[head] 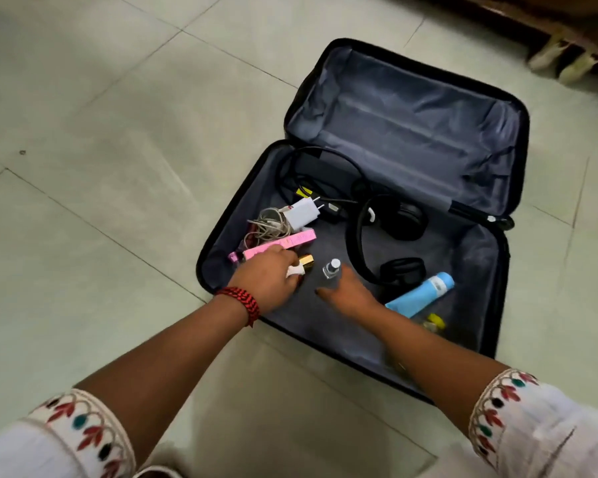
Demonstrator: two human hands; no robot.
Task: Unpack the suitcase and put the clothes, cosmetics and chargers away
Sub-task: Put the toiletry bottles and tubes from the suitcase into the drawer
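Observation:
A black suitcase (491,343) lies open on the floor, its grey lining bare in the lid half. In the near half my left hand (268,282) is curled on a small white tube (293,271), next to a gold-capped item (307,261) and a pink box (278,243). My right hand (347,293) is spread low over the lining, thumb apart, fingertips at a small clear bottle (331,269) standing upright. Also inside are a white charger (302,212) with tangled cable (268,226), a black power adapter and cord (320,170), black headphones (390,232), a blue tube (422,294) and a yellow-capped bottle (435,321).
The suitcase rests on pale floor tiles (101,132) that stretch to the left and behind it. A dark wooden piece of furniture with pale feet (560,60) stands at the top right corner.

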